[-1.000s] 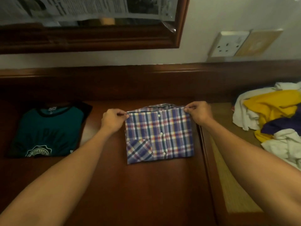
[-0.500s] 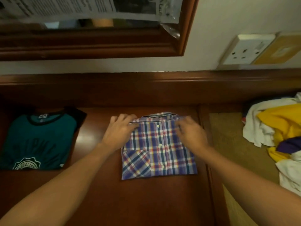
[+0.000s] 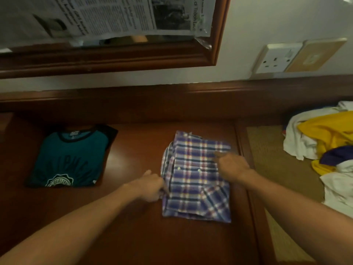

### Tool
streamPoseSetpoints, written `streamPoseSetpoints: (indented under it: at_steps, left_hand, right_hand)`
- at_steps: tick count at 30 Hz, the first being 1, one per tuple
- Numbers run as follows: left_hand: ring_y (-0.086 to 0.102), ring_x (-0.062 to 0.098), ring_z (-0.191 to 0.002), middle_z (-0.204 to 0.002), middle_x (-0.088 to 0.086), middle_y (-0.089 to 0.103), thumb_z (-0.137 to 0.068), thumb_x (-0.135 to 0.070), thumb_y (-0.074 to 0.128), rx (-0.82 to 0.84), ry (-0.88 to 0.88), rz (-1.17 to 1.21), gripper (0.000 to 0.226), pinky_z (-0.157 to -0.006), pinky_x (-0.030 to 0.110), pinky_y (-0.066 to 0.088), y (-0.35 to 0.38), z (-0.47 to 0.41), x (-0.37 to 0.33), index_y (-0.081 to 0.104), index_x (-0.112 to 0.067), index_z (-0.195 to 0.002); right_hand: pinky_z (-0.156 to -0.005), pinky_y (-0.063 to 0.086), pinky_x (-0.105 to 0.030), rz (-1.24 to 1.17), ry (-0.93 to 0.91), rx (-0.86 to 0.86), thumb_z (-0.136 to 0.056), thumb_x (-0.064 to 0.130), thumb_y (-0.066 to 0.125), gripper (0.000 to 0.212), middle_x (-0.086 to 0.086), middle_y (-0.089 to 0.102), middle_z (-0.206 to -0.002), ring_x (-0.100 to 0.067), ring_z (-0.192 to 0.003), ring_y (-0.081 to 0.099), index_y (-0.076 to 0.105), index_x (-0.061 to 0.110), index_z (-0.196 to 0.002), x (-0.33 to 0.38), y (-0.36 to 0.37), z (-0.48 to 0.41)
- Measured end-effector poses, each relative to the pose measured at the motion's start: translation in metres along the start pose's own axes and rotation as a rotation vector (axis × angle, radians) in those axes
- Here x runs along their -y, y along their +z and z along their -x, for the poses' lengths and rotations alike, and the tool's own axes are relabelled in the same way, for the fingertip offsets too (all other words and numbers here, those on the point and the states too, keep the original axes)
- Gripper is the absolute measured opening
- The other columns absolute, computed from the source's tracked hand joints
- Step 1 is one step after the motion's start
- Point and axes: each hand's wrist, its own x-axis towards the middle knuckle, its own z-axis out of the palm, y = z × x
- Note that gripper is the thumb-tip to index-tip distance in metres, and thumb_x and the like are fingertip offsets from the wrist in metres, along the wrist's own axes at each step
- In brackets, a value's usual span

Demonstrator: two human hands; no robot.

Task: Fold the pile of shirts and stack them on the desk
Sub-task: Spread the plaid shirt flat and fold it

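Note:
A folded blue, red and white plaid shirt (image 3: 193, 180) lies on the dark wooden desk (image 3: 133, 236), right of centre. My left hand (image 3: 151, 186) grips the shirt's left edge with curled fingers. My right hand (image 3: 232, 166) rests on top of the shirt's right half, fingers pointing toward the collar. A folded teal T-shirt (image 3: 72, 157) with black sleeves and a white emblem lies flat at the desk's left. A loose pile of unfolded white, yellow and purple shirts (image 3: 328, 150) sits at the far right.
A raised wooden ledge (image 3: 172, 100) runs along the back of the desk. Above it hangs a framed mirror (image 3: 114, 60) covered with newspaper. A white wall socket (image 3: 277, 58) is on the wall at right. A tan woven mat (image 3: 275, 161) lies under the pile.
My hands left the collar corners and came down over the plaid shirt. The left hand now holds its left edge, and the shirt looks shifted and slightly rumpled on that side.

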Motion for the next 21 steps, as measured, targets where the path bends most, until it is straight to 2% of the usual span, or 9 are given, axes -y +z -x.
streamPoseSetpoints:
  at_steps: [2, 4, 6, 8, 9, 12, 16, 19, 21]
  left_hand:
    - [0.057, 0.008, -0.114, -0.124, -0.016, 0.068, -0.092, -0.010, 0.051, -0.145, 0.029, 0.032, 0.048, -0.102, 0.036, 0.035, -0.001, 0.009, -0.006, 0.068, -0.038, -0.127]
    - [0.050, 0.009, -0.117, -0.139, -0.014, 0.059, -0.092, -0.002, 0.050, -0.409, -0.001, -0.002, 0.058, -0.098, 0.033, 0.038, -0.007, 0.007, -0.005, 0.060, -0.039, -0.135]
    - [0.043, 0.014, -0.121, -0.154, -0.012, 0.044, -0.092, -0.002, 0.051, -0.505, -0.022, -0.097, 0.065, -0.095, 0.034, 0.034, -0.015, -0.003, -0.004, 0.047, -0.040, -0.145]
    - [0.036, 0.022, -0.129, -0.165, -0.009, 0.025, -0.096, -0.006, 0.049, -0.444, -0.021, -0.251, 0.072, -0.099, 0.041, 0.032, -0.022, -0.018, -0.005, 0.029, -0.040, -0.155]
    - [0.032, 0.026, -0.132, -0.168, -0.009, 0.015, -0.098, -0.009, 0.048, -0.393, -0.019, -0.329, 0.074, -0.101, 0.044, 0.031, -0.023, -0.026, -0.007, 0.020, -0.041, -0.158]
    - [0.025, 0.033, -0.138, -0.169, -0.008, 0.005, -0.102, -0.017, 0.045, -0.255, -0.044, -0.465, 0.073, -0.106, 0.051, 0.026, -0.018, -0.040, -0.007, 0.008, -0.042, -0.160]
    - [0.020, 0.034, -0.142, -0.168, -0.007, 0.014, -0.102, -0.022, 0.046, -0.216, -0.129, -0.448, 0.068, -0.106, 0.054, 0.022, -0.009, -0.033, -0.010, 0.015, -0.042, -0.158]
    - [0.023, 0.030, -0.142, -0.159, -0.007, 0.031, -0.098, -0.022, 0.049, -0.205, -0.134, -0.385, 0.065, -0.105, 0.053, 0.022, 0.005, -0.014, -0.021, 0.027, -0.040, -0.156]
    - [0.030, 0.022, -0.133, -0.147, -0.010, 0.044, -0.097, -0.024, 0.051, -0.194, -0.089, -0.306, 0.057, -0.103, 0.049, 0.025, 0.020, 0.000, -0.027, 0.039, -0.042, -0.150]
  right_hand:
    - [-0.092, 0.053, -0.038, -0.002, -0.030, -0.065, -0.091, 0.019, 0.052, 0.045, 0.005, 0.049, -0.144, -0.026, -0.122, 0.057, 0.059, 0.032, -0.133, 0.010, -0.006, 0.003]
    - [-0.079, 0.052, -0.035, 0.004, -0.111, -0.113, -0.093, 0.017, 0.049, 0.039, 0.004, 0.054, -0.131, -0.023, -0.111, 0.059, 0.063, 0.030, -0.127, 0.026, -0.005, 0.015]
    - [-0.065, 0.046, -0.033, 0.021, -0.271, -0.048, -0.098, 0.019, 0.046, 0.038, 0.004, 0.055, -0.127, -0.021, -0.097, 0.062, 0.063, 0.030, -0.130, 0.046, 0.004, 0.039]
    - [-0.058, 0.044, -0.033, 0.067, -0.438, 0.073, -0.102, 0.023, 0.043, 0.039, 0.004, 0.053, -0.134, -0.023, -0.091, 0.062, 0.060, 0.030, -0.136, 0.060, 0.021, 0.061]
    - [-0.060, 0.045, -0.033, 0.104, -0.486, 0.131, -0.102, 0.025, 0.044, 0.039, 0.002, 0.050, -0.139, -0.025, -0.093, 0.063, 0.057, 0.029, -0.139, 0.061, 0.031, 0.069]
    - [-0.072, 0.054, -0.042, 0.187, -0.470, 0.172, -0.100, 0.031, 0.051, 0.039, 0.003, 0.038, -0.155, -0.030, -0.100, 0.065, 0.054, 0.027, -0.139, 0.052, 0.050, 0.079]
    - [-0.080, 0.050, -0.034, 0.174, -0.338, 0.136, -0.100, 0.025, 0.044, 0.045, 0.015, 0.035, -0.160, -0.025, -0.116, 0.063, 0.051, 0.035, -0.143, 0.028, 0.037, 0.071]
    - [-0.081, 0.054, -0.034, 0.202, -0.188, 0.107, -0.097, 0.026, 0.041, 0.051, 0.010, 0.047, -0.153, -0.025, -0.112, 0.066, 0.044, 0.035, -0.147, 0.010, 0.029, 0.054]
    - [-0.076, 0.053, -0.036, 0.190, -0.106, 0.088, -0.098, 0.022, 0.043, 0.054, 0.006, 0.038, -0.159, -0.029, -0.110, 0.065, 0.038, 0.031, -0.151, 0.007, 0.027, 0.044]
